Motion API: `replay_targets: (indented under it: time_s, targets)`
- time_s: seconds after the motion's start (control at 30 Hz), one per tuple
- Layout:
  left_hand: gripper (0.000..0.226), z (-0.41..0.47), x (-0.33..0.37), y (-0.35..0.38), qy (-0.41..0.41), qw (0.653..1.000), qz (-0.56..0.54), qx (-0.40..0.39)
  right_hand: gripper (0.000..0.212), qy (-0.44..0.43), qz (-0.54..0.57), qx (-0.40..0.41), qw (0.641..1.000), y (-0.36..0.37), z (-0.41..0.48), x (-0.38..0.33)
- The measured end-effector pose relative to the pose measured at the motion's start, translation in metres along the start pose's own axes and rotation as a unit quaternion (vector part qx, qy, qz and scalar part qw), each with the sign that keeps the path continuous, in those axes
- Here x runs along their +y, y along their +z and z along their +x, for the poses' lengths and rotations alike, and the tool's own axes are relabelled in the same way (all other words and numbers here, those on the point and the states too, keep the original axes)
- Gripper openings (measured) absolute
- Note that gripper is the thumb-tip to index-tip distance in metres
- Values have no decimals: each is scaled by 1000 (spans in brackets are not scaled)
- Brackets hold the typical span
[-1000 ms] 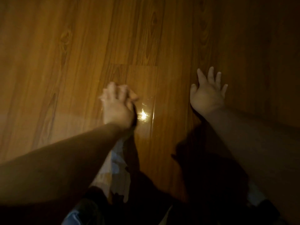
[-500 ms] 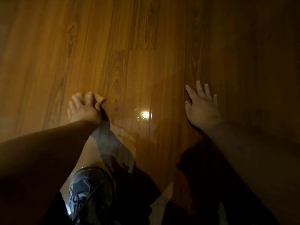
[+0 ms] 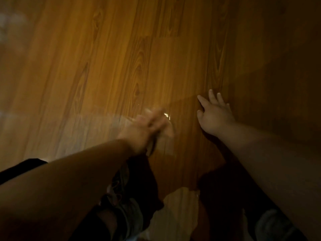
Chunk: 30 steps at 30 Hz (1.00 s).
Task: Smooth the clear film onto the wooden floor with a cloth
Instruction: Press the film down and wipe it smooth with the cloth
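The scene is dim and the left hand (image 3: 144, 127) is smeared by blur, so its fingers cannot be made out singly. A pale cloth (image 3: 168, 132) shows at its far side, against the floor (image 3: 121, 49). Whether the fingers curl round the cloth or press it flat, I cannot tell.

The film (image 3: 97, 133) is nearly invisible. It shows only as a paler, glossier sheet over the near part of the planks. Its faint far edge runs from the left border towards the left hand, then slants up to the right hand (image 3: 214, 116). A small glint (image 3: 166, 115) sits on it just beyond the cloth.

The right hand lies palm down with its fingers (image 3: 203, 100) straight and spread, holding nothing, on the floor at the film's far edge.

Both forearms are cut off by the frame. Below them dark trousers (image 3: 142, 180) hide most of the near floor. A shoe (image 3: 128, 211) is half covered by the left arm, and the other shoe (image 3: 272, 225) is barely visible in shadow at the lower right.
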<state>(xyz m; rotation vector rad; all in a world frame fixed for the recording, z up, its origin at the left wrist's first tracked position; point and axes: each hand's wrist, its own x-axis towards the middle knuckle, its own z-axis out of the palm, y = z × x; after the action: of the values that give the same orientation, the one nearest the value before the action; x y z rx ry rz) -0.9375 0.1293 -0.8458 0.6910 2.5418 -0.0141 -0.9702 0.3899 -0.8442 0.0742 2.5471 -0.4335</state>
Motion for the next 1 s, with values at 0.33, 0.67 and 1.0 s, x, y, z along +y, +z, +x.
replay_targets:
  time_s: [0.33,0.67,1.0]
  targets:
    - [62,-27,48,20,-138,990,-22,22,57,-5,-15,-9,1000,19,-30,-4]
    - [54,-37,-13,16,-179,984,-11,15,57,-23,-21,-27,999,23,-42,3]
    - [74,-42,79,30,-198,976,73,-61,57,-7,-19,-41,999,24,-48,-5]
